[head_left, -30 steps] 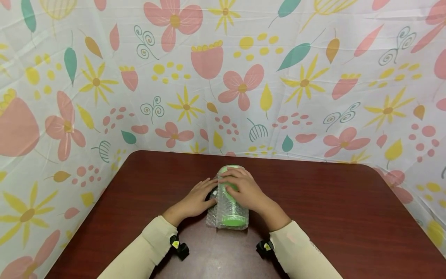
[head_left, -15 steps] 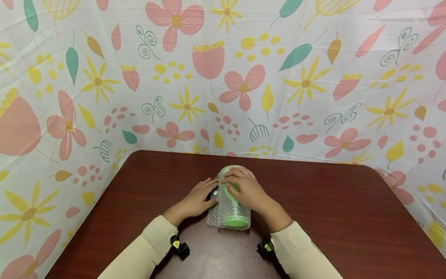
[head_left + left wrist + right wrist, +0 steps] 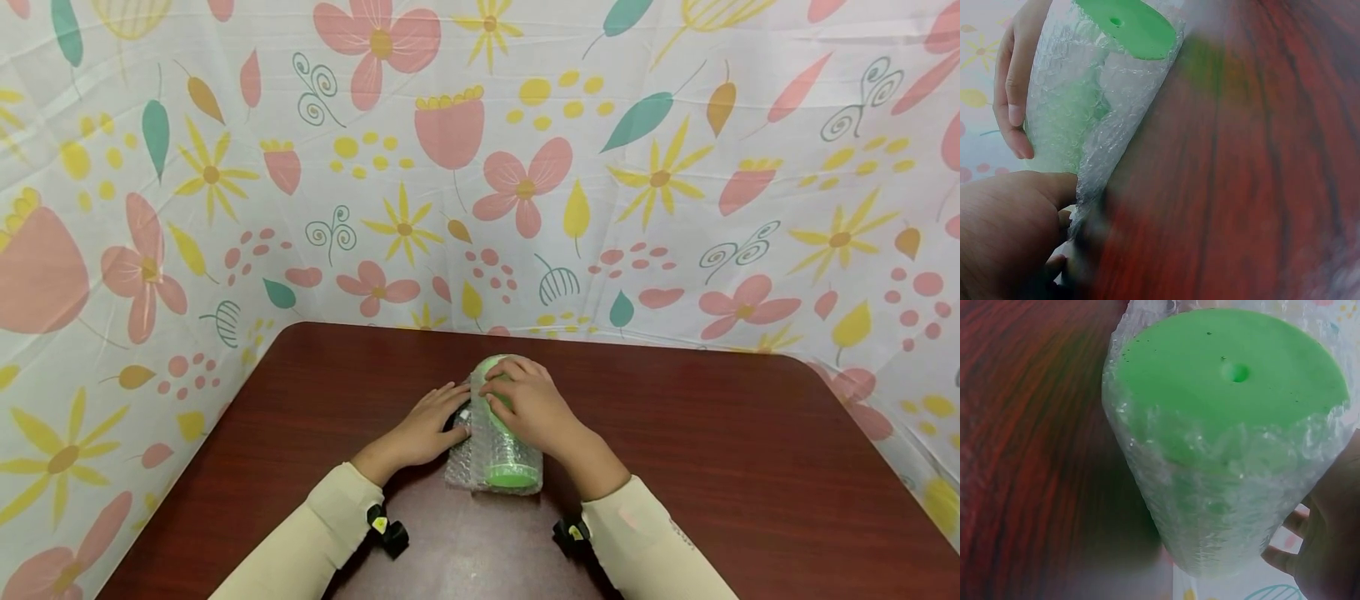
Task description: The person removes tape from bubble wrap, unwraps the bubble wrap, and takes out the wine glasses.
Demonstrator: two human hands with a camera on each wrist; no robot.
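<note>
A bright green cylinder, wrapped in clear bubble wrap, lies lengthwise on the table. My right hand holds it from above and the right, fingers curved over its far half. The right wrist view looks at the cylinder's flat green end, which has a small hole. My left hand rests on the cylinder's left, fingers fairly straight, thumb and fingertips touching the wrap's left edge. Its fingertips are partly hidden behind the wrap in the left wrist view. A small dark patch shows between left thumb and forefinger; its kind is unclear.
The dark red-brown wooden table extends on all sides, with rounded far corners. Behind it and along the left hangs a white cloth printed with flowers and leaves. A black strap mount sits at each cuff.
The wrapped cylinder has turned and shifted slightly to the right, its near end most of all. My right hand moves a little with it; the left hand stays nearly still.
</note>
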